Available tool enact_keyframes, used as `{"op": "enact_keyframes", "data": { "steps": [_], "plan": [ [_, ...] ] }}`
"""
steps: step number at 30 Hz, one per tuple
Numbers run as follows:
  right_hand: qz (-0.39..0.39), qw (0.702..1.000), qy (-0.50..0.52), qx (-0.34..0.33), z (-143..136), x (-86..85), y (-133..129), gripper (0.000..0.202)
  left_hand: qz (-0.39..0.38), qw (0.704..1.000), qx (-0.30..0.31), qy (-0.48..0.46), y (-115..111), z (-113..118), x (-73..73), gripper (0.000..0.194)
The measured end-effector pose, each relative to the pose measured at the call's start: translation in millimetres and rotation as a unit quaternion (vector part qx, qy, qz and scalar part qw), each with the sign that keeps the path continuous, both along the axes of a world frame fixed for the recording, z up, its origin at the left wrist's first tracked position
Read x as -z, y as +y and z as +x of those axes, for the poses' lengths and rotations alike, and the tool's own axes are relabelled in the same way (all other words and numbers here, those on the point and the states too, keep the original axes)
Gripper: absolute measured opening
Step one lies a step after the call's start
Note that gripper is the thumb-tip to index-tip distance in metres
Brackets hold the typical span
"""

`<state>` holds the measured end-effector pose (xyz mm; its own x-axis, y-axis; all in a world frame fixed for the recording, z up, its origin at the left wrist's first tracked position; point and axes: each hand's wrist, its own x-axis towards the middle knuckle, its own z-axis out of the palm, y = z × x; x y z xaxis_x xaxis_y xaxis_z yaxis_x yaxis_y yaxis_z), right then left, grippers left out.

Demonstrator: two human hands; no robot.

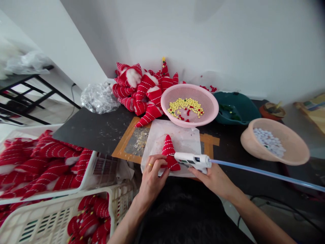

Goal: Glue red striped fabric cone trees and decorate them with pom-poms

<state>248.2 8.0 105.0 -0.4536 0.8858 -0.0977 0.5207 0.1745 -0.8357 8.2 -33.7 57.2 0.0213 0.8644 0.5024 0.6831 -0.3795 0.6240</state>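
Observation:
A red cone-shaped fabric hat [168, 147] with white dashed stitching lies on a sheet of white paper [188, 135]. My left hand [153, 174], with a ring on one finger, grips its lower left side. My right hand [215, 178] is wrapped round a white glue gun [191, 158] from below. The gun's nozzle points left and meets the hat's right side; whether it touches the cloth I cannot tell. From the gun's rear a long translucent glue stick [261, 174] runs off to the right. Just behind is a pink basket [213, 112] with small yellow and red pom-poms [186, 106].
Red striped hats [144, 89] are heaped against the wall beside crumpled clear plastic [98, 98]. At right stand a teal basin [238, 105] and a peach bowl [297, 145] of white pieces. White crates [87, 181] of red fabric pieces sit lower left. A cable [279, 200] hangs lower right.

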Motion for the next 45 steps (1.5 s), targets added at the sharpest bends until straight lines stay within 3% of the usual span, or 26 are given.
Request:
{"op": "enact_keyframes", "data": {
  "steps": [14,23,28,35,45],
  "plan": [
    [-0.006,1.0,0.012,0.014,-1.3,3.0,-4.0,0.034,-0.029,0.999,0.003,0.021,4.2,2.3,0.3,0.031],
    [-0.027,0.977,0.148,0.153,-11.2,-2.4,-0.5,0.028,-0.024,0.999,-0.023,0.008,1.9,1.3,7.1,0.031],
    [-0.02,0.987,0.111,0.113,-11.9,-4.8,9.0,0.03,-0.065,0.998,-0.008,-0.008,4.8,0.8,7.0,0.039],
    [-0.002,0.996,0.074,0.046,-9.3,8.4,13.8,0.039,-0.101,0.994,0.025,0.031,12.6,-1.4,3.9,0.039],
    [0.001,0.998,0.038,0.042,-9.4,14.4,14.8,0.033,-0.113,0.992,0.031,0.045,15.2,-1.0,2.1,0.04]
  ]
}}
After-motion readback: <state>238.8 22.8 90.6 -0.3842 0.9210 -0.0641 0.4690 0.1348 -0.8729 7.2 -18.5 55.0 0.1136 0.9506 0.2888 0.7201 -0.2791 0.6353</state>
